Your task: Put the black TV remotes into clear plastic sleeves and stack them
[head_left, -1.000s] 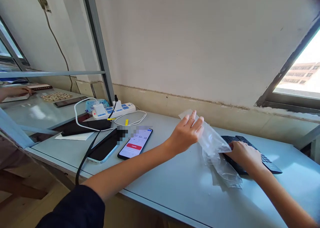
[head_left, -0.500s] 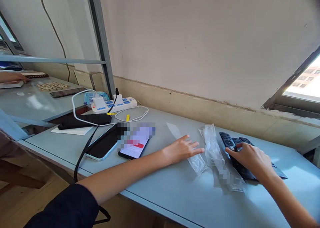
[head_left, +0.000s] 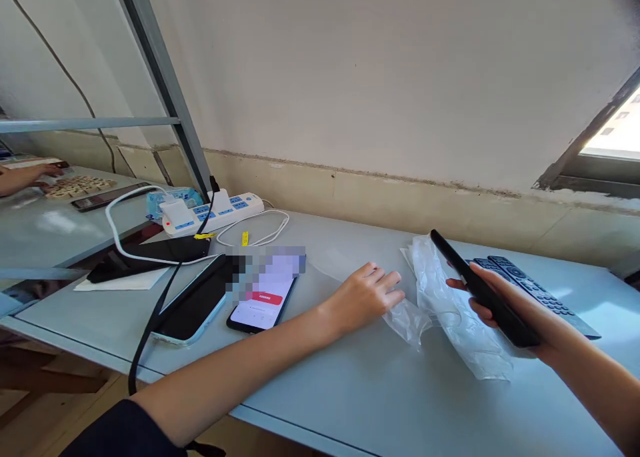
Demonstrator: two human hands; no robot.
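Observation:
My right hand (head_left: 520,297) is wrapped round a black remote control (head_left: 483,287), raised above the table and tilted on its edge, its dark back towards me. Behind that hand, more remote controls (head_left: 540,287) lie on the table with their buttons up. My left hand (head_left: 367,290) rests on a thin clear plastic bag (head_left: 410,323), its fingers curled down over the film; the fingertips are partly hidden. Between both hands lies a crumpled clear plastic sleeve (head_left: 465,337).
Left of my forearm are a lit phone (head_left: 265,300), a dark phone in a pale case (head_left: 195,303) and a black slab (head_left: 150,253) on white paper. A power strip (head_left: 220,213) with cables stands behind. Another person's hand (head_left: 33,175) is at the far-left table.
My right hand has lifted one remote control off the others and tilted it. My left hand's fingers, spread before, have curled onto the thin bag. The view has shifted slightly.

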